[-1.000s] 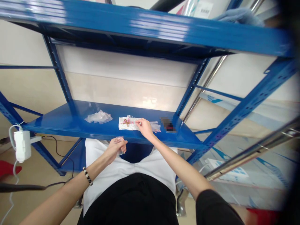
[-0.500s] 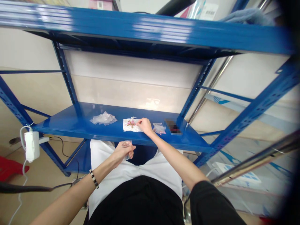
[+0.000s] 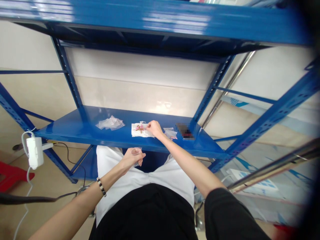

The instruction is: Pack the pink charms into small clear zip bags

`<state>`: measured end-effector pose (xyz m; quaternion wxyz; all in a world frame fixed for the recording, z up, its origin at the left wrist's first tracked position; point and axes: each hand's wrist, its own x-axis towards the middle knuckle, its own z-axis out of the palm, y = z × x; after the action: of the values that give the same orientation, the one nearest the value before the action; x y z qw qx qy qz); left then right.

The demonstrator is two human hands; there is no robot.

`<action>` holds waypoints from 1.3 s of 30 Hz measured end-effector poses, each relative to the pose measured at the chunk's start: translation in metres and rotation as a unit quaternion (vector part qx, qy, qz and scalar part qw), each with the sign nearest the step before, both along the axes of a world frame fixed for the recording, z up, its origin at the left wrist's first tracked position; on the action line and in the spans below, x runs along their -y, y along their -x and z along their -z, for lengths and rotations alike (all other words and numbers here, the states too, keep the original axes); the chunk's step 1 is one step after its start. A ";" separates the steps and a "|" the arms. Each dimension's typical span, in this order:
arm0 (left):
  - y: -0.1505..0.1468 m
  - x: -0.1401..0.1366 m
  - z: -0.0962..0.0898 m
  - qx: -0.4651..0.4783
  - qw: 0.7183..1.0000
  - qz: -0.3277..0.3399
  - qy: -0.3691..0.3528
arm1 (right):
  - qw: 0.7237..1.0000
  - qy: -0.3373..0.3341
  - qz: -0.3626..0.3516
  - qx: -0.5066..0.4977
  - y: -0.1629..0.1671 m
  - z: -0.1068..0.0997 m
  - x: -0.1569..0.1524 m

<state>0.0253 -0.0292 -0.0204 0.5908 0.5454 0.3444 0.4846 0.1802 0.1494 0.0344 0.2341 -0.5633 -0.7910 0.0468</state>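
Observation:
My left hand (image 3: 133, 157) is closed around a small clear plastic bag (image 3: 136, 151), held over my lap in front of the shelf edge. On the blue shelf, my right hand (image 3: 155, 128) pinches at the right side of a white sheet (image 3: 136, 134); what its fingertips hold, if anything, is too small to make out. Several small pink and brownish pieces (image 3: 140, 128) lie in a loose pile on that sheet, just left of my fingertips. Right of my right wrist rests a clear bag (image 3: 170, 133) with small pinkish pieces in it.
Flat clear bags (image 3: 111, 123) are spread on the shelf's left part. A dark, blurred-out object (image 3: 185, 131) lies at its right. The upper blue shelf beam (image 3: 112, 16) crosses overhead. A white power strip (image 3: 35, 151) hangs at the left post.
The view has tilted down a little, so the upper beam sits higher. Both hands stay in nearly the same places, the right one still at the sheet.

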 end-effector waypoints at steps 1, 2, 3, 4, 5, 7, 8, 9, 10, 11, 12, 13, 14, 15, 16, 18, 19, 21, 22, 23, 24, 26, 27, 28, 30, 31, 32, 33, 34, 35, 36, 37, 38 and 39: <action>0.000 -0.002 0.000 -0.026 1.000 -0.007 -0.009 | 1.000 0.000 -0.005 -0.019 0.000 -0.006 0.002; 0.000 -0.004 -0.001 -0.053 0.998 -0.016 -0.019 | 0.999 -0.003 -0.013 -0.044 0.001 -0.012 0.006; 0.001 -0.005 -0.001 -0.078 0.996 -0.026 -0.028 | 0.997 -0.007 -0.027 -0.072 0.001 -0.018 0.013; 0.001 -0.005 -0.001 -0.097 0.994 -0.036 -0.035 | 0.994 -0.010 -0.044 -0.099 0.003 -0.023 0.023; 0.001 -0.004 -0.001 -0.109 0.992 -0.044 -0.040 | 0.990 -0.015 -0.067 -0.124 0.004 -0.027 0.037; 0.002 0.000 -0.001 -0.118 0.990 -0.057 -0.051 | 0.978 -0.030 -0.135 -0.158 0.008 -0.031 0.073; 0.002 0.002 -0.001 -0.120 0.989 -0.060 -0.058 | 0.971 -0.042 -0.169 -0.165 0.009 -0.032 0.092; 0.002 0.004 -0.001 -0.120 0.989 -0.064 -0.064 | 0.964 -0.051 -0.201 -0.166 0.010 -0.032 0.111; 0.002 0.006 -0.001 -0.118 0.988 -0.071 -0.069 | 0.959 -0.053 -0.232 -0.156 0.010 -0.032 0.127; 0.001 0.007 -0.001 -0.115 0.988 -0.077 -0.072 | 0.956 -0.049 -0.255 -0.137 0.009 -0.031 0.141; 0.001 0.007 -0.002 -0.112 0.988 -0.082 -0.073 | 0.954 -0.042 -0.274 -0.117 0.009 -0.030 0.151; 0.001 0.007 -0.002 -0.110 0.988 -0.084 -0.071 | 0.952 -0.034 -0.287 -0.096 0.008 -0.029 0.157; 0.000 0.006 -0.002 -0.108 0.988 -0.082 -0.067 | 0.952 -0.027 -0.295 -0.078 0.007 -0.029 0.160; 0.000 0.004 -0.003 -0.106 0.989 -0.079 -0.062 | 0.952 -0.024 -0.299 -0.065 0.006 -0.028 0.159; 0.000 0.002 -0.003 -0.102 0.991 -0.072 -0.056 | 0.952 -0.025 -0.301 -0.057 0.006 -0.028 0.155; 0.000 -0.002 -0.003 -0.082 0.994 -0.054 -0.047 | 0.952 -0.038 -0.297 -0.056 0.006 -0.029 0.142; -0.001 -0.003 -0.003 -0.059 0.996 -0.046 -0.040 | 0.954 -0.049 -0.288 -0.060 0.005 -0.030 0.134; -0.001 -0.001 -0.004 0.009 0.999 -0.034 -0.014 | 0.963 -0.076 -0.247 -0.071 0.003 -0.032 0.116; -0.002 0.001 -0.005 0.048 0.998 -0.031 0.004 | 0.970 -0.088 -0.214 -0.074 0.001 -0.032 0.106; -0.002 0.003 -0.007 0.085 0.996 -0.031 0.023 | 0.977 -0.100 -0.176 -0.075 -0.001 -0.030 0.096; -0.002 0.007 -0.008 0.114 0.992 -0.030 0.039 | 0.982 -0.106 -0.138 -0.074 -0.004 -0.028 0.085; -0.001 0.012 -0.011 0.143 0.988 -0.022 0.054 | 0.987 -0.114 -0.077 -0.079 -0.010 -0.021 0.064; -0.001 0.014 -0.013 0.147 0.987 -0.018 0.054 | 0.988 -0.115 -0.055 -0.083 -0.012 -0.016 0.054; -0.001 0.015 -0.014 0.147 0.988 -0.013 0.054 | 0.989 -0.114 -0.035 -0.087 -0.013 -0.012 0.045; -0.001 0.014 -0.015 0.142 0.988 -0.006 0.052 | 0.991 -0.096 0.002 -0.090 -0.013 -0.004 0.030; -0.002 0.012 -0.015 0.140 0.989 -0.005 0.052 | 0.992 -0.082 0.019 -0.090 -0.012 0.000 0.023; -0.002 0.010 -0.015 0.139 0.989 -0.005 0.054 | 0.993 -0.068 0.032 -0.089 -0.010 0.003 0.018; -0.003 0.007 -0.014 0.139 0.989 -0.006 0.056 | 0.994 -0.056 0.039 -0.087 -0.008 0.005 0.015; -0.003 0.005 -0.014 0.141 0.988 -0.008 0.058 | 0.994 -0.048 0.042 -0.085 -0.005 0.008 0.012; -0.003 0.003 -0.014 0.142 0.988 -0.011 0.061 | 0.995 -0.046 0.042 -0.082 -0.004 0.010 0.011; -0.003 0.002 -0.014 0.144 0.987 -0.013 0.063 | 0.995 -0.048 0.042 -0.079 -0.002 0.012 0.010; -0.002 0.003 -0.014 0.145 0.987 -0.013 0.063 | 0.995 -0.051 0.044 -0.074 -0.001 0.014 0.011; -0.002 0.004 -0.015 0.147 0.987 -0.011 0.060 | 0.995 -0.054 0.048 -0.069 0.000 0.017 0.012; -0.001 0.007 -0.015 0.148 0.987 -0.008 0.056 | 0.995 -0.057 0.052 -0.062 0.000 0.018 0.014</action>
<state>0.0265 -0.0364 -0.0051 0.6606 0.4313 0.2844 0.5446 0.1797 0.1356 0.0159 0.3166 -0.5854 -0.7460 0.0244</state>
